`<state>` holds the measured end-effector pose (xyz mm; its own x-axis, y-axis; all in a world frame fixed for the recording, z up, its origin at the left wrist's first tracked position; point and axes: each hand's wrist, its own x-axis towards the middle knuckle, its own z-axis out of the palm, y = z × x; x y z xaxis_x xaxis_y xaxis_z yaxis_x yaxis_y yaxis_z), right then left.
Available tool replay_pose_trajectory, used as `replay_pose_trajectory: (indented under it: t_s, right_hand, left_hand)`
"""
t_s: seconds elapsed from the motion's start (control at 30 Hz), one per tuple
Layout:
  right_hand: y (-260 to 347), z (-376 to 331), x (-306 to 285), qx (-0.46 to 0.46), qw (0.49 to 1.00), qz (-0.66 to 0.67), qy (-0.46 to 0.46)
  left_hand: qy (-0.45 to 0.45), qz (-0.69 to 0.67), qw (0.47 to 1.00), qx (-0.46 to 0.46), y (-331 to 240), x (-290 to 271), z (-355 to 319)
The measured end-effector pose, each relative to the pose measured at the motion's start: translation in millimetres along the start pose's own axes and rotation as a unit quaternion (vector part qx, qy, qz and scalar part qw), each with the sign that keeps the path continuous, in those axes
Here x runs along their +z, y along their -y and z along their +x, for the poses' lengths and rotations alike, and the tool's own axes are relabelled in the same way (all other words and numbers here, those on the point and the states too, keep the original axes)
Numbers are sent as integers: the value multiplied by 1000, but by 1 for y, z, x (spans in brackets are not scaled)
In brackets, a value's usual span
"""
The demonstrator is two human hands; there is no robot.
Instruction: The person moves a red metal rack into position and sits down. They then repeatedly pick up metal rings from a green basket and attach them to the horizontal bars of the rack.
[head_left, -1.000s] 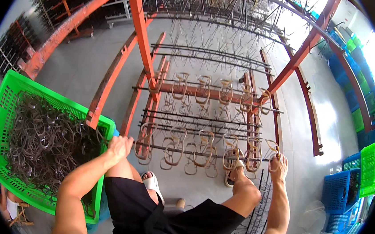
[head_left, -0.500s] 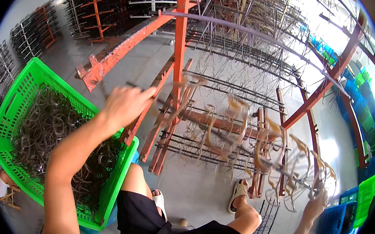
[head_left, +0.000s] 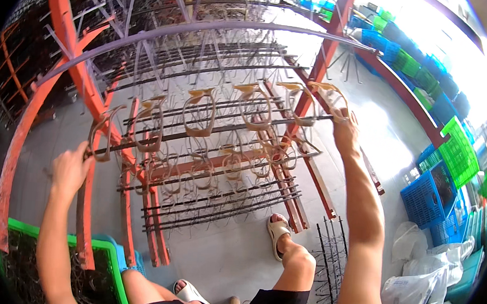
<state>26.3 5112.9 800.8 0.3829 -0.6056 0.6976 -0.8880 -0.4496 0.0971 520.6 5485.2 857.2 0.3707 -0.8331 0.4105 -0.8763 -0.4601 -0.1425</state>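
Note:
Both my hands are on a long dark hanging rod (head_left: 225, 128) that crosses in front of the red frame. Several brownish, U-shaped parts with tan tops, such as one curved part (head_left: 200, 93), sit along it. My left hand (head_left: 70, 166) is closed around the rod's left end, beside the last loop. At the higher right end, my right hand (head_left: 344, 126) grips the rod next to a tan-topped loop; its fingertips are partly hidden. Below hangs a second row of similar loops (head_left: 233, 158) on a lower rod.
The red metal frame (head_left: 319, 63) has upright posts and a purple-grey crossbar (head_left: 208, 26). A green basket (head_left: 113, 268) of dark parts stands at lower left. Blue crates (head_left: 428, 194) and white plastic bags (head_left: 420, 289) line the right. Spiked rods (head_left: 329, 264) lie by my foot.
The rod has come up from a steep tilt, its right end rising, and now lies closer to level across the frame. My view has turned right, and the green basket shows less.

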Motion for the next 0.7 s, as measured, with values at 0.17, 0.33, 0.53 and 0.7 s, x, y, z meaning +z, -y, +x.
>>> replay_pose_trajectory:
  t_s: [0.17,0.33,0.53,0.7]
  right_hand:
    - [-6,17,29,0,1000,13,17]
    - [-34,26,15,-13,969,224,103]
    - [-14,111,-79,319,577,752,31]
    - [-12,157,-102,291,675,675,66]
  left_hand:
    - [102,44,994,-21,-10,-71,-45]
    - [14,-401,907,-127,-33,-104,-42]
    - [-44,-757,603,-247,-29,-112,19]
    - [-53,-823,511,-242,-13,-102,76]
